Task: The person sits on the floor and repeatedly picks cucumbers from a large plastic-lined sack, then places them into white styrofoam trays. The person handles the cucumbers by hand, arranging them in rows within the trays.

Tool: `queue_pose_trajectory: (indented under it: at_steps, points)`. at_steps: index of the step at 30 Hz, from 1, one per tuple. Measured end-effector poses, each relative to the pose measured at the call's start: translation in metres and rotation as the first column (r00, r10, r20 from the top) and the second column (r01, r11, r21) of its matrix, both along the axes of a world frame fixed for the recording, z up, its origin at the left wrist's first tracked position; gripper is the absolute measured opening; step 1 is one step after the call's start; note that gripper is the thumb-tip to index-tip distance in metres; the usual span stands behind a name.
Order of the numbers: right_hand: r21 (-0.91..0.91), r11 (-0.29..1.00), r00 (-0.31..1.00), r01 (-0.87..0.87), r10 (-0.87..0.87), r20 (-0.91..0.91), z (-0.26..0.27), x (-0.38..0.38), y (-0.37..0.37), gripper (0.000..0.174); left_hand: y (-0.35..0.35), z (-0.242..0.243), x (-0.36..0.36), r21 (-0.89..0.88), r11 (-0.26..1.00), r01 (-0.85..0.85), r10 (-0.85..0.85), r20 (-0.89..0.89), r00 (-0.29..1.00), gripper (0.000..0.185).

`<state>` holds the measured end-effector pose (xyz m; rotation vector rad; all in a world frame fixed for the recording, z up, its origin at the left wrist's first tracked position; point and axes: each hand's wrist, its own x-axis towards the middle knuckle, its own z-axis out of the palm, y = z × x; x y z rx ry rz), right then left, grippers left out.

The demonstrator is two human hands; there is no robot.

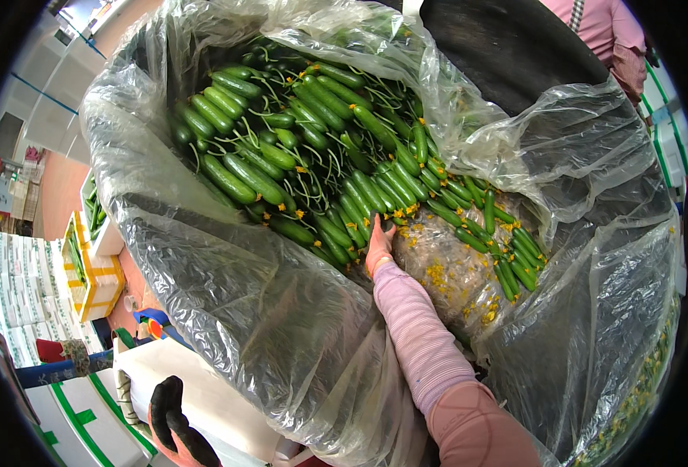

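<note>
My right hand point(380, 242) reaches into a large container lined with clear plastic sheeting point(244, 327). Its dark fingertips touch the flower ends of a row of green cucumbers point(362, 195); whether they grip one is hidden. More cucumbers point(236, 178) lie heaped at the left and back, with thin stems and yellow blossoms. Smaller ones point(523, 257) rest to the right of the hand. Between them bulges a plastic-covered mound point(437, 274) strewn with yellow petals. At the bottom left, my left hand point(174, 423), in a pink glove with black fingers, is outside the container and holds nothing visible.
A white foam box with yellow tape point(101, 280) holds cucumbers at the left, near stacked white boxes point(29, 286). White boxes with green tape point(81, 414) stand lower left beside a blue bar point(58, 372). Another person in pink point(603, 29) is at the upper right.
</note>
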<state>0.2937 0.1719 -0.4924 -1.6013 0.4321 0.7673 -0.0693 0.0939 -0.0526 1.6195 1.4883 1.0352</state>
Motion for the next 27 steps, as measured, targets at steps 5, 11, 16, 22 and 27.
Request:
queue_pose_trajectory:
  at_steps: [5, 11, 16, 22, 27]
  points:
    - [-0.205, 0.971, 0.99, -0.119, 0.133, 0.055, 0.019, 0.001, 0.014, 0.094, -0.003, 0.005, 0.006, -0.056, 0.998, -0.004, 0.0, -0.062, 0.998, 0.046]
    - [-0.124, 0.986, 0.993, 0.111, -0.106, 0.048, 0.046, 0.018, 0.03, 0.087, -0.008, 0.009, 0.013, -0.116, 0.987, -0.108, 0.091, -0.141, 0.986, 0.042]
    - [-0.247, 0.969, 0.989, 0.026, 0.01, 0.145, 0.059, 0.043, 0.05, 0.09, -0.011, 0.011, 0.02, -0.158, 0.975, -0.154, 0.121, -0.199, 0.973, 0.038]
    - [-0.223, 0.967, 0.979, 0.122, -0.079, 0.189, 0.062, 0.047, 0.061, 0.087, -0.014, 0.008, 0.01, -0.148, 0.983, -0.111, 0.081, -0.193, 0.978, 0.04]
    - [-0.027, 0.992, 0.972, 0.12, -0.112, 0.205, 0.061, 0.047, 0.065, 0.09, -0.02, 0.004, -0.002, -0.179, 0.974, -0.139, 0.104, -0.196, 0.975, 0.039]
